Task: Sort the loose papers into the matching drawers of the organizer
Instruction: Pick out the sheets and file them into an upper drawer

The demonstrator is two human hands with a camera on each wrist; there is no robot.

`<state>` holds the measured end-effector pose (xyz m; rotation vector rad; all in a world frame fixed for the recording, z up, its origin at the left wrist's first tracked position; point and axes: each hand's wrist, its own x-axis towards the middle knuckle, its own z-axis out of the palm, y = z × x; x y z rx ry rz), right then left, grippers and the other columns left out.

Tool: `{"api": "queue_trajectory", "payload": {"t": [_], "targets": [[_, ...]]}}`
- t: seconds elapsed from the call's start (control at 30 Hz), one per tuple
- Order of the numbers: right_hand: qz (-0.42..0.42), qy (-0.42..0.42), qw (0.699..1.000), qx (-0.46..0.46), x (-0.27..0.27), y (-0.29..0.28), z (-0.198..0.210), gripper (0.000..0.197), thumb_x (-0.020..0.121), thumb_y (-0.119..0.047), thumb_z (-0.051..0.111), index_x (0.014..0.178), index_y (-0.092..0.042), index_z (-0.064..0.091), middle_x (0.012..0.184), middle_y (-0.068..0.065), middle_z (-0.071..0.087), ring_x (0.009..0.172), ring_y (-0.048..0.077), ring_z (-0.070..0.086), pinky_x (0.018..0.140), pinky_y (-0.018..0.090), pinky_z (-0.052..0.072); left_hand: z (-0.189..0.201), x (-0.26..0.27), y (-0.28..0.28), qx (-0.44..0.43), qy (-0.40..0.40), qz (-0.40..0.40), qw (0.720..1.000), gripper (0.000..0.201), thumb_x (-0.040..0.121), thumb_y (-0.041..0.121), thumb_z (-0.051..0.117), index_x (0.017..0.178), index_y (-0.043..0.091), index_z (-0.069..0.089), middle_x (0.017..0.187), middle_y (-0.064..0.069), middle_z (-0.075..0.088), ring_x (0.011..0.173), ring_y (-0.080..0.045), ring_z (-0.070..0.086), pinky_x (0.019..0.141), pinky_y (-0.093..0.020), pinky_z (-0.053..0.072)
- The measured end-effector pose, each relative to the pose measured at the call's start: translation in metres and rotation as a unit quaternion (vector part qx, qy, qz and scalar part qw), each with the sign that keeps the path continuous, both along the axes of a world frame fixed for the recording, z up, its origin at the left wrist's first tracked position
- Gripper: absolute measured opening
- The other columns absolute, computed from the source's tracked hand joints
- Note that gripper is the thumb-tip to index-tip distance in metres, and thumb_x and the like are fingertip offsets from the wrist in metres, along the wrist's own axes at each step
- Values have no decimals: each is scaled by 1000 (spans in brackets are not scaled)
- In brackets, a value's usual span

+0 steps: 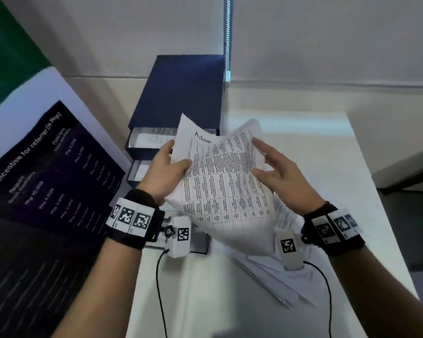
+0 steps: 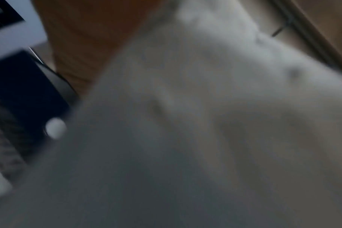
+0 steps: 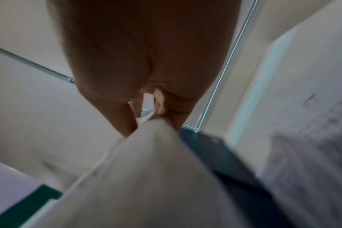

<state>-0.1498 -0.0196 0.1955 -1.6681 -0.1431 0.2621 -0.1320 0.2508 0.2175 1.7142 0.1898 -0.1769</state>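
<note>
A sheaf of white printed sheets headed "Admin" in handwriting is held up in front of the navy blue organizer. My left hand grips its left edge, thumb on top and fingers behind. My right hand lies against the right side with fingers straight and spread. The organizer's top drawer and second drawer are pulled out, each with white paper inside. The left wrist view is blurred, mostly filled by paper. In the right wrist view the right hand sits above a paper edge.
More loose sheets lie in a pile on the white table under my right wrist. A large dark poster leans at the left beside the organizer. A blind's bead chain hangs behind it. Black cables run off both wrists.
</note>
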Motion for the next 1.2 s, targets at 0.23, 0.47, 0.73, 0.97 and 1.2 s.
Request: {"api": "queue_trajectory", "payload": {"t": [0.23, 0.47, 0.73, 0.97, 1.2], "targets": [[21, 169, 980, 102, 11, 87, 15, 46, 93, 4, 58, 137, -5, 53, 124, 17, 66, 97, 24, 71, 82, 32, 59, 17, -42, 89, -10, 43, 78, 996, 40, 97, 15, 57, 136, 16, 48, 122, -7, 68, 95, -20, 72, 81, -38, 58], [-47, 208, 972, 95, 49, 124, 20, 41, 93, 2, 59, 134, 0, 54, 110, 22, 69, 75, 20, 74, 62, 26, 58, 12, -56, 121, -34, 70, 68, 995, 77, 86, 44, 70, 150, 30, 30, 123, -3, 67, 90, -14, 71, 61, -22, 54], [-6, 199, 979, 38, 59, 118, 23, 33, 95, -13, 62, 128, -9, 59, 105, 9, 72, 76, 11, 72, 62, 22, 57, -4, -23, 127, 18, -11, 73, 997, 20, 91, 11, 67, 100, 26, 77, 97, -6, 67, 77, -18, 60, 75, -27, 49], [25, 193, 981, 22, 75, 116, 19, 33, 88, 7, 64, 121, 3, 65, 110, 9, 67, 79, 13, 65, 66, 19, 58, -14, 16, 121, 138, -54, 110, 983, 20, 89, 17, 64, 102, 27, 76, 111, 5, 70, 109, -18, 65, 103, -35, 47], [-78, 161, 984, -9, 131, 138, -1, 26, 90, 0, 66, 116, -1, 66, 90, 8, 66, 60, 13, 51, 49, 15, 45, -31, 50, 93, 441, -181, -9, 879, 25, 95, 41, 56, 115, 33, 69, 135, 6, 55, 128, -16, 45, 112, -46, 25]]}}
